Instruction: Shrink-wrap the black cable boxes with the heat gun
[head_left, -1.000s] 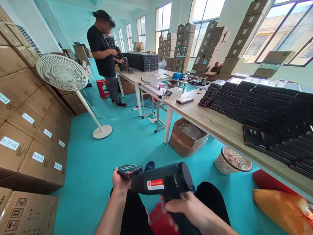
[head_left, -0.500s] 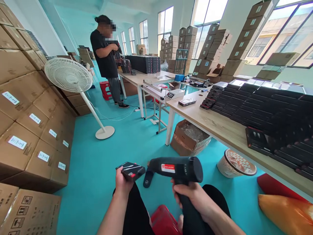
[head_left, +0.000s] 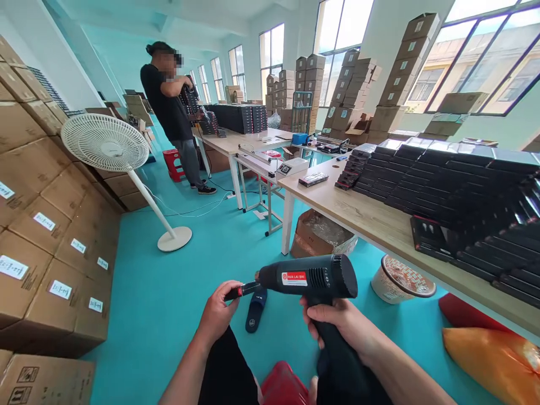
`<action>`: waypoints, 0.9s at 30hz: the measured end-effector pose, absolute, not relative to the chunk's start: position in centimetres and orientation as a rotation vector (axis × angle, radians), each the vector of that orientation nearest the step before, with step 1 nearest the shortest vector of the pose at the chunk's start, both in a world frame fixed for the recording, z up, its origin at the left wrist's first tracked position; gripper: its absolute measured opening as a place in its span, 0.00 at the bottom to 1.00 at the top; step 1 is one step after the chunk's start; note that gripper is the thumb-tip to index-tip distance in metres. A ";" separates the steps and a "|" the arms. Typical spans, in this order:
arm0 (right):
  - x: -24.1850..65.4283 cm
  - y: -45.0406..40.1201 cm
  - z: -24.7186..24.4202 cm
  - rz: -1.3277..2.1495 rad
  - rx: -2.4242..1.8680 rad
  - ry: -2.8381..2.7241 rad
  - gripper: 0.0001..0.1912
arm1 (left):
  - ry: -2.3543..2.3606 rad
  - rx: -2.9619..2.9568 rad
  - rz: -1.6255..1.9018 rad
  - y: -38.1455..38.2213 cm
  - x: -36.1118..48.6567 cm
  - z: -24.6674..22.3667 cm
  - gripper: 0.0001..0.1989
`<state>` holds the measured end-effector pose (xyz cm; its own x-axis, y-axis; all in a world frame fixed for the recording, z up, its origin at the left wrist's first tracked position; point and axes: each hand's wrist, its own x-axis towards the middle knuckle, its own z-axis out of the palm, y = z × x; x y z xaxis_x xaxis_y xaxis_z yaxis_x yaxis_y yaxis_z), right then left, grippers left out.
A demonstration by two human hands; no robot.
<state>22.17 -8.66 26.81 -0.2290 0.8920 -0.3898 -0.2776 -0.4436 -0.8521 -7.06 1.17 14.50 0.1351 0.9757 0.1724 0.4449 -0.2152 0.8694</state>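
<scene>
My right hand (head_left: 333, 326) is wrapped round the handle of a black heat gun (head_left: 312, 277) with a red and white label; its nozzle points left. In my left hand (head_left: 221, 306) is a small flat black box (head_left: 240, 291) with a red mark, seen edge-on. The box's far end lies right by the nozzle; whether the two touch I cannot tell. Beyond and below them a dark slipper (head_left: 255, 312) lies on the blue-green floor.
On the right, a wooden table (head_left: 363, 216) bears many stacked black boxes (head_left: 422, 174). A patterned bin (head_left: 386, 287) and an open carton (head_left: 310, 242) stand beneath its edge. Left are a white fan (head_left: 112, 147) and stacked cartons (head_left: 63, 236). A co-worker (head_left: 169, 107) stands at a farther table.
My left hand has turned the box from showing its broad face to edge-on and brought it closer to the nozzle. The view has shifted slightly right. The co-worker's arm has risen.
</scene>
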 end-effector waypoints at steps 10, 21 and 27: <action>20.5 -8.2 29.3 1.866 -1.250 -1.050 0.11 | 1.373 1.516 1.075 1.5 -7.1 14.8 0.14; 24.2 -8.1 26.4 1.870 -1.208 -0.852 0.19 | 1.364 1.282 1.182 1.1 -7.3 15.5 0.13; 24.3 -8.2 26.0 1.795 -1.237 -0.805 0.18 | 1.379 1.376 1.126 1.4 -7.6 15.1 0.14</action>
<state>24.25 -8.18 25.99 -0.2069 0.8739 -0.4400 -0.2529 -0.4822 -0.8388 -7.55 1.38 15.13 -0.0191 0.9996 0.0217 0.2208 -0.0169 0.9752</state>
